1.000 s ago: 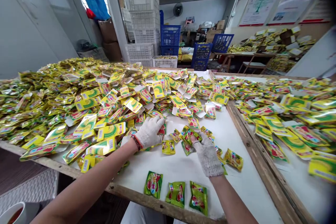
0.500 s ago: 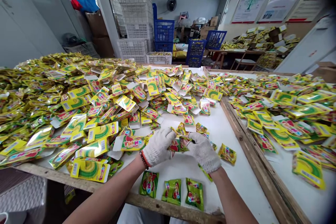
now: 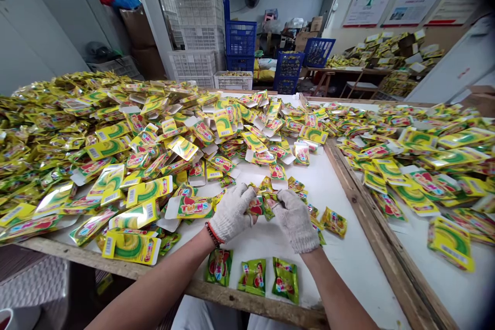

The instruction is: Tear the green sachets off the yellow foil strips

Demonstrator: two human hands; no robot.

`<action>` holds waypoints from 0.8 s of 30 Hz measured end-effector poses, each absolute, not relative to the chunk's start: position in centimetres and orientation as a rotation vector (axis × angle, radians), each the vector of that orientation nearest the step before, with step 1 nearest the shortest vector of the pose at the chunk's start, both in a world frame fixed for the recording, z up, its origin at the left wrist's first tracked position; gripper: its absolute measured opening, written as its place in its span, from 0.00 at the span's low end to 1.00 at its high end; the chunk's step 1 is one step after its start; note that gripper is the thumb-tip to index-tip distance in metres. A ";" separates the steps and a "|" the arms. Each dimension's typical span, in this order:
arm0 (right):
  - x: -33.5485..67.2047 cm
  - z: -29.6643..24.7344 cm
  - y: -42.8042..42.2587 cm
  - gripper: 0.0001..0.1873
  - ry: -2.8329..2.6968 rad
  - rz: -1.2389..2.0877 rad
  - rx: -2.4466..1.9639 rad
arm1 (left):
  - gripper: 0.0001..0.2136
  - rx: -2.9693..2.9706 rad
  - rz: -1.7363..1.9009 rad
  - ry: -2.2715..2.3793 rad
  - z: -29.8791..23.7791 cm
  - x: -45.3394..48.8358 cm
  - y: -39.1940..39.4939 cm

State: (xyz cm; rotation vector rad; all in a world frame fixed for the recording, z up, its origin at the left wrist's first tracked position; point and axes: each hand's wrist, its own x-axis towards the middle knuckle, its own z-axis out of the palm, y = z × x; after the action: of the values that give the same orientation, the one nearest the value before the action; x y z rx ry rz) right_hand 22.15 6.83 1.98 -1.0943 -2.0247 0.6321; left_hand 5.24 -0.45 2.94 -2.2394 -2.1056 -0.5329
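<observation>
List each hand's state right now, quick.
Left hand: closed, holding a small box.
Right hand: closed, apparently holding a green packet beside the box; fingertips partly hidden.

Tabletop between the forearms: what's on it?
Three green packets lie in a row by the wooden front edge. Whatever lies under the left hand and right hand is covered.

Left forearm [image 3: 162, 283] and right forearm [image 3: 334, 291] rise from the bottom edge; gloved left hand [image 3: 234, 212] and right hand [image 3: 294, 220] curl inward below centre.
</observation>
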 end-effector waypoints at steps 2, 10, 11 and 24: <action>22.2 1.9 6.7 0.09 -1.993 0.629 -1.128 | 0.28 -2.217 -0.513 -2.116 3.0 5.4 -0.5; 22.2 2.5 6.5 0.12 -2.109 0.905 -1.094 | 0.30 -2.261 -0.451 -2.094 3.0 5.9 -0.7; 22.3 2.7 6.5 0.14 -2.042 1.040 -1.135 | 0.29 -2.235 -0.459 -2.120 3.0 5.9 -0.7; 21.9 2.9 5.2 0.11 -2.010 1.612 -1.167 | 0.17 -2.627 -1.102 -2.274 3.5 5.1 -0.8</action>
State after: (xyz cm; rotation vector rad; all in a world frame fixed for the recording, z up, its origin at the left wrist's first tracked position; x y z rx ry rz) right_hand 21.89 5.18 2.91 -1.1668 -2.0098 1.6116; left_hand 5.11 -0.80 3.54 -2.6270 -2.2741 -1.1016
